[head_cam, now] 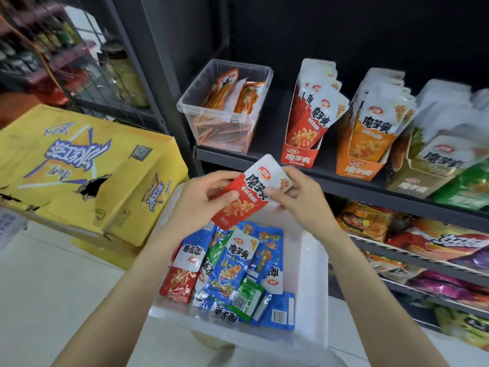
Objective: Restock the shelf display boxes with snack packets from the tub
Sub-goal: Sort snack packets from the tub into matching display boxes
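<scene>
A red-and-white snack packet (246, 193) is held above the white tub (309, 276), tilted with its white top toward the shelf. My left hand (203, 198) pinches its lower left side with thumb on the front. My right hand (299, 197) pinches its upper right edge. The tub holds several blue, red and green packets (232, 271). On the dark shelf stand a red display box (300, 152), an orange display box (360, 165) and a gold one (415, 181), each with upright packets.
A clear plastic bin (225, 112) of orange snack sticks sits at the shelf's left end. A torn yellow carton (87, 168) lies on the floor to the left. Green packets (468, 186) and lower shelves of bagged snacks (423, 242) fill the right side.
</scene>
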`<action>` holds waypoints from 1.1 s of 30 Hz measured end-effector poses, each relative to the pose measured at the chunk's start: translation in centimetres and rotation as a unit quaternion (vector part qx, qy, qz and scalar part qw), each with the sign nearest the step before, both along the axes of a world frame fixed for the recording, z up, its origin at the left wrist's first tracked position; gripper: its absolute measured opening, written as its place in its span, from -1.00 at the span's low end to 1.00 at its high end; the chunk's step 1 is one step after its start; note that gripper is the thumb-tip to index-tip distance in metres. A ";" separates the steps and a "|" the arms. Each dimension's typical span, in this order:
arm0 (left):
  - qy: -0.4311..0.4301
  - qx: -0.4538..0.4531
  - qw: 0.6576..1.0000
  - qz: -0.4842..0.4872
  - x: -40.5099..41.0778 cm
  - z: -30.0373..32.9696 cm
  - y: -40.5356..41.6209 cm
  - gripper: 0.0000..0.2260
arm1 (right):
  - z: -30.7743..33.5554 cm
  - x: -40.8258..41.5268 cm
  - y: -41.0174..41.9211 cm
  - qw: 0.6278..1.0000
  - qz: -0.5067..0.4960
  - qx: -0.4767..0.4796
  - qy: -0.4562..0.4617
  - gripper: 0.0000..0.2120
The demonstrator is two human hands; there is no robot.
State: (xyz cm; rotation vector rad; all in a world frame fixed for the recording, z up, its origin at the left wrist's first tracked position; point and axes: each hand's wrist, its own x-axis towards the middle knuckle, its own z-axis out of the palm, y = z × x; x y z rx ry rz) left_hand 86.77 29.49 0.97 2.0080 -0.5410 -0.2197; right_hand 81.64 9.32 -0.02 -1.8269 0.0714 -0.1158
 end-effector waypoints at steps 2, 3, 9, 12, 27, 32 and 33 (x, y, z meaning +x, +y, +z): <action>-0.047 -0.018 0.999 -0.005 0.9 1.0 -2.6 -0.73 | 2.0 -0.3 -1.6 0.998 -0.040 0.003 -0.038 -0.82; -0.085 -0.016 0.996 -0.001 1.5 1.5 -4.0 -0.75 | 3.0 -0.4 -2.4 0.995 -0.076 -0.017 -0.068 -0.81; -0.265 0.028 0.962 0.053 7.1 2.4 -11.1 -0.66 | 6.7 1.4 -7.7 0.911 -0.333 -0.135 -0.201 -0.90; -0.258 0.049 0.964 0.033 8.7 1.2 -12.9 -0.62 | 6.8 3.8 -9.5 0.889 -0.369 -0.192 -0.192 -0.86; -0.306 0.047 0.951 0.021 6.9 -2.4 -9.5 -0.71 | 0.9 4.8 -7.3 0.819 -0.306 -0.418 -0.246 -0.75; -0.359 0.001 0.931 0.060 3.0 -6.9 -1.5 -0.78 | -4.2 0.1 -1.6 0.884 -0.104 -0.406 -0.207 -0.81; -0.329 0.034 0.942 0.058 2.4 -8.1 0.3 -0.76 | -5.4 -0.3 -0.5 0.889 -0.065 -0.411 -0.190 -0.81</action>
